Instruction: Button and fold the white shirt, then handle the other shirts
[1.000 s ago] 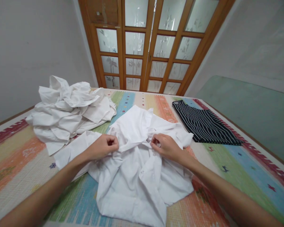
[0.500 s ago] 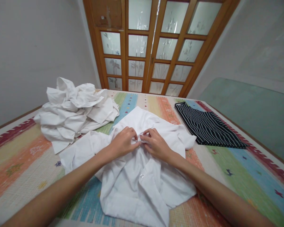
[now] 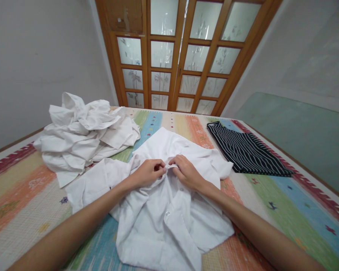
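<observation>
A white button-up shirt [image 3: 158, 226] lies spread in front of me, its sleeves out to both sides and its lower part nearest me. My left hand [image 3: 151, 172] pinches the front edge of the shirt high on the placket. Close beside it, my right hand [image 3: 185, 171] grips the facing edge, a narrow strip of cloth stretching between the fingertips. Below the hands a button [image 3: 167, 213] shows on the placket. Whatever small part sits right between the fingers is too small to make out.
On the left is a crumpled heap of white clothes [image 3: 73, 139]. A folded black garment with white stripes [image 3: 248, 150] lies to the right. Under everything spreads a colourful striped cover [image 3: 299, 210]. Wood-framed glass doors [image 3: 173, 56] stand behind, and a pale green panel [image 3: 296, 128] at right.
Both hands stay at the same spot on the shirt, with fingers shifted slightly. A strip of its edge now shows between them. The whole view has moved a little.
</observation>
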`<state>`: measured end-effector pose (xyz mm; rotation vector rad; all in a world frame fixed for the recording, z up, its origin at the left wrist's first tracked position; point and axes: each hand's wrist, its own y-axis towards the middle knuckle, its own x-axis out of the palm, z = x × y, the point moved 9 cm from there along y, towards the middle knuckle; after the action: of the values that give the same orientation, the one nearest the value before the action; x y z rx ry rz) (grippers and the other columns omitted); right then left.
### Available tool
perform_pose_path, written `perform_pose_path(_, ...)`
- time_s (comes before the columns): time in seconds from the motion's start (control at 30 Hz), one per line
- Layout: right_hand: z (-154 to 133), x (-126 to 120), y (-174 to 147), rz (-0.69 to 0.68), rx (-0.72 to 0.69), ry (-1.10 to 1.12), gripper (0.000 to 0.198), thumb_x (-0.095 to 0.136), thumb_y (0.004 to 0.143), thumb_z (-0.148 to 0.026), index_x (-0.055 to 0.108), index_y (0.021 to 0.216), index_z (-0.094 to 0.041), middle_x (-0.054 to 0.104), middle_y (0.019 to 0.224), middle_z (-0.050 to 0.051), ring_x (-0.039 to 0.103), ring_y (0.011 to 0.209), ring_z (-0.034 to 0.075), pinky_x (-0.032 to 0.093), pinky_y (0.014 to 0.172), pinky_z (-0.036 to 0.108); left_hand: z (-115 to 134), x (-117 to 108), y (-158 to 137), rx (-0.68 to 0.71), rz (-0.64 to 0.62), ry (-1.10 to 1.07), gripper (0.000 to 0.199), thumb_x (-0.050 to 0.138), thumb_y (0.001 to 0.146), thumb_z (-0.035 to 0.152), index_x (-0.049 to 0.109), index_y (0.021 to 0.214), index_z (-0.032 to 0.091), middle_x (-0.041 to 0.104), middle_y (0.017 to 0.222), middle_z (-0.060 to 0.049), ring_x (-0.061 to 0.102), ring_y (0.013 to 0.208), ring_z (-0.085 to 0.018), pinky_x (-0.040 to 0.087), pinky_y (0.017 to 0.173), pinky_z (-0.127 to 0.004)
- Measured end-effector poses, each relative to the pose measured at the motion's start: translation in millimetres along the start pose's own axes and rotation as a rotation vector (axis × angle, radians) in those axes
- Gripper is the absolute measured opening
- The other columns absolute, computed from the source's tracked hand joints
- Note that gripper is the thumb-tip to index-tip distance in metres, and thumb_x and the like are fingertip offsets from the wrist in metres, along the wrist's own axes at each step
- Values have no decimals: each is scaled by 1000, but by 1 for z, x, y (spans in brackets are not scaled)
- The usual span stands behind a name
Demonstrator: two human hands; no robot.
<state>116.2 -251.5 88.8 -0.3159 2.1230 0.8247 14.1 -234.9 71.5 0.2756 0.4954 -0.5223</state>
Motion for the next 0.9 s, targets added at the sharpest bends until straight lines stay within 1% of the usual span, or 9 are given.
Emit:
perform_pose_path(0.07,-2,1,1,-5,-7,10,5,51,89,-21,55,90,-18,55,83,5,50,82,21,40,76,34,-5,-2,1,-24,17,-98,21,55,81,35,61,76,15,56,56,3,49,52,-10,37,52,-20)
perform_pose_path(0.13,-5,1,2,-19,-31,24,11,51,92,-28,56,90,-18,55,80,4,50,80,20,40,75,33,-7,-3,1,-38,25,-154,24,56,81,38,61,77,15,53,55,4,46,50,-9,35,50,-20)
perform_pose_path(0.27,-6,-2,2,-21,-55,76,16,44,96,-25,57,89,-19,56,81,5,50,80,19,39,74,32,-3,-3,0,-23,13,-184,26,57,80,41,61,79,15,52,58,4,45,49,-8,35,48,-19)
perform_pose_path(0.5,1,-3,3,-33,8,85,20,41,94,-23,51,77,-20,53,76,3,49,76,19,38,71,31,-4,-4,-2,-28,11,-210,25,60,78,39,60,76,15,51,59,3,45,50,-8,35,47,-18)
perform_pose_path(0.63,3,-6,2,14,71,136,21,42,92,-22,51,74,-19,50,80,3,50,78,18,39,73,31,-10,-1,-1,-87,31,-251,25,59,78,39,60,76,15,51,58,3,45,50,-8,35,47,-19)
perform_pose_path(0.7,5,-9,1,49,101,184,15,45,91,-23,53,79,-19,52,83,3,50,76,16,40,72,30,-10,0,-2,-102,52,-273,26,58,78,41,59,77,15,51,58,3,45,50,-9,35,47,-19)
perform_pose_path(0.77,7,-10,0,62,117,227,9,51,89,-25,55,93,-18,55,85,2,50,71,15,40,69,29,-7,0,-2,-85,72,-282,28,58,79,42,59,78,15,52,60,3,47,53,-9,37,48,-19)
perform_pose_path(0.83,7,-8,0,49,115,233,20,56,88,-30,56,104,-18,58,86,2,49,69,14,40,67,28,-4,-1,-2,-54,94,-278,27,58,79,42,60,79,14,54,64,2,48,56,-10,39,51,-20)
perform_pose_path(0.9,6,-7,0,35,92,211,22,57,89,-34,60,104,-18,59,84,2,51,70,15,40,68,29,-2,-3,-2,-19,117,-271,26,58,80,40,61,80,14,57,68,1,51,61,-11,41,56,-21)
